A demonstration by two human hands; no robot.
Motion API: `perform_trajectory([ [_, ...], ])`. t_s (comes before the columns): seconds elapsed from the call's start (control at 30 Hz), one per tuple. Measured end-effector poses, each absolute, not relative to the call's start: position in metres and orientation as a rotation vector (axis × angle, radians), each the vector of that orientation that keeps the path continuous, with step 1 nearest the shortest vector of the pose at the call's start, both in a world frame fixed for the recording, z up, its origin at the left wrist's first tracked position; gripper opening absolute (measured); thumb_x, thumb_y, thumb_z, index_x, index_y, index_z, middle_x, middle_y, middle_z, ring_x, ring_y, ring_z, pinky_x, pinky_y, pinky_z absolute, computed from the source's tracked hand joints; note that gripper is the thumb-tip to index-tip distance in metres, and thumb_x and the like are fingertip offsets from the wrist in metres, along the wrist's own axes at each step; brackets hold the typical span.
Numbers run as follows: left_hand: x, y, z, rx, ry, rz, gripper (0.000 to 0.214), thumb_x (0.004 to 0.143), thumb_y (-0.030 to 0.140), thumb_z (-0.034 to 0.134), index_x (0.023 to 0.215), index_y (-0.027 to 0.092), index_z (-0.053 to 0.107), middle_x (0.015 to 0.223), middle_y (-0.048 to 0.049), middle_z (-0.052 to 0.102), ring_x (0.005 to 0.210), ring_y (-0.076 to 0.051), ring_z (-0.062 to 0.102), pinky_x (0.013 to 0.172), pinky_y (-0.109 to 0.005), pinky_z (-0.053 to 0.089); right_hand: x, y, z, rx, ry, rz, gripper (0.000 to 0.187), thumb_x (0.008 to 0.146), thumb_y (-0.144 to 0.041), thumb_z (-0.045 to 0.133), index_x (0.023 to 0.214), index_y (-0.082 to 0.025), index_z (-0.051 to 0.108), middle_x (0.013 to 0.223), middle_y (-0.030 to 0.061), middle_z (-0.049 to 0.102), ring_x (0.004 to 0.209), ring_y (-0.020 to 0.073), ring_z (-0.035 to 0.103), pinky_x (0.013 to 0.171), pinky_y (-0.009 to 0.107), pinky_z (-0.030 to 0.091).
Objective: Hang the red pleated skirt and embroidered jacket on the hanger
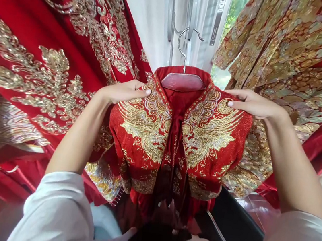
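Observation:
A red jacket [143, 134] with gold wing-like embroidery hangs in front of me, its front parted down the middle. Inside its collar sits a hanger [182, 81], whose metal hook rises above the neckline. My left hand [127, 90] grips the jacket's shoulder on the left, thumb on top of the cloth and fingers hidden behind. On the opposite shoulder, my right hand [247, 102] pinches the fabric in the same way, with the thumb beside a round gold motif. Dark red cloth shows within the jacket's opening.
Red garments with heavy gold and silver beading [56, 67] crowd the left side. To the right hangs a gold-patterned robe [279, 66]. Behind the hanger are pale curtains [145, 8] and a white door frame with a lock plate [217, 19]. A black flat object [234, 217] lies low on the right.

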State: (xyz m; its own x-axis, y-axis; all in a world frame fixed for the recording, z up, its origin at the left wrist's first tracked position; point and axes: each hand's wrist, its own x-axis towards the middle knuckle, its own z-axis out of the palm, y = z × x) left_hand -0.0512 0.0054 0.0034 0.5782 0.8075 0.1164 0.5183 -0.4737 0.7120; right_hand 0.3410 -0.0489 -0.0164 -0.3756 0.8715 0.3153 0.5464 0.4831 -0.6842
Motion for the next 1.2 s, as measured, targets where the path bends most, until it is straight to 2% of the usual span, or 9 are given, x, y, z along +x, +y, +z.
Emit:
perform_trajectory([
  [0.17,-0.051,0.023,-0.004,2.035,1.091,0.626,0.030,0.082,0.042,0.049,0.071,0.016,0.059,0.061,-0.0030,0.060,0.063,-0.018,0.064,0.064,-0.033,0.054,0.335,-0.053,-0.020,-1.414,-2.047,0.553,0.039,0.085,-0.048,0.053,0.096,-0.013,0.067,0.090,0.0086,0.069,0.078,0.0154,0.064,0.073,0.034,0.050],
  [0.3,-0.047,-0.017,-0.030,2.356,1.335,1.159,0.039,0.078,0.051,0.056,0.097,0.018,0.063,0.096,-0.0090,0.067,0.102,-0.026,0.061,0.092,-0.043,0.048,0.296,-0.092,-0.056,-1.415,-1.612,-0.337,0.041,0.088,-0.040,0.052,0.118,-0.014,0.059,0.117,0.0171,0.062,0.104,0.0244,0.059,0.093,0.043,0.044],
  [0.4,-0.026,-0.063,-0.078,2.469,1.783,1.446,0.059,0.083,0.055,0.050,0.131,0.019,0.049,0.142,-0.0124,0.044,0.139,-0.031,0.029,0.114,-0.049,0.021,0.244,-0.121,-0.124,-1.373,-1.396,-0.769,0.053,0.088,-0.036,0.047,0.133,-0.009,0.045,0.138,0.0238,0.043,0.132,0.0336,0.036,0.105,0.056,0.032],
  [0.47,-0.005,-0.089,-0.124,2.419,2.047,1.343,0.083,0.080,0.060,0.052,0.145,0.012,0.031,0.155,-0.0187,0.018,0.145,-0.037,0.003,0.116,-0.057,0.005,0.212,-0.131,-0.176,-1.536,-1.532,-0.695,0.070,0.080,-0.048,0.055,0.136,-0.009,0.039,0.143,0.0301,0.030,0.135,0.0457,0.024,0.098,0.071,0.026],
  [0.57,0.022,-0.113,-0.201,2.258,2.230,0.991,0.097,0.076,0.060,0.058,0.146,0.003,0.022,0.154,-0.0289,0.012,0.144,-0.043,0.006,0.112,-0.065,0.011,0.190,-0.136,-0.236,-1.684,-1.578,-0.459,0.059,0.083,-0.037,0.052,0.134,-0.009,0.041,0.141,0.0337,0.027,0.132,0.0470,0.030,0.092,0.073,0.030],
  [0.7,0.021,-0.124,-0.265,2.157,2.239,0.988,0.057,0.087,0.031,0.050,0.138,0.009,0.037,0.147,-0.0258,0.034,0.138,-0.035,0.032,0.112,-0.055,0.029,0.206,-0.134,-0.267,-1.608,-1.453,-0.254,0.041,0.088,-0.025,0.040,0.126,-0.011,0.046,0.124,0.0288,0.044,0.115,0.0360,0.052,0.085,0.057,0.048],
  [0.87,-0.008,-0.150,-0.266,2.019,1.999,1.126,0.034,0.085,0.013,0.032,0.110,0.020,0.054,0.103,-0.0134,0.066,0.100,-0.023,0.065,0.091,-0.039,0.053,0.215,-0.157,-0.261,-1.495,-1.663,-0.011,0.025,0.093,-0.029,0.032,0.107,-0.021,0.051,0.089,0.0114,0.065,0.076,0.0259,0.066,0.066,0.040,0.055],
  [1.07,0.020,-0.218,-0.257,2.312,1.600,0.947,0.029,0.080,0.019,0.033,0.070,0.029,0.059,0.064,-0.0108,0.062,0.063,-0.026,0.066,0.060,-0.039,0.057,0.174,-0.226,-0.207,-1.179,-1.991,0.233,0.025,0.094,-0.025,0.031,0.089,-0.025,0.055,0.067,0.0023,0.060,0.059,0.0172,0.060,0.056,0.029,0.052],
  [1.2,0.048,-0.198,-0.250,2.318,1.792,0.533,0.031,0.086,0.016,0.035,0.095,0.021,0.065,0.084,-0.0133,0.067,0.076,-0.025,0.069,0.065,-0.034,0.057,0.158,-0.197,-0.206,-1.297,-2.012,0.339,0.027,0.095,-0.024,0.028,0.090,-0.022,0.054,0.066,0.0039,0.059,0.060,0.0177,0.060,0.057,0.028,0.049],
])
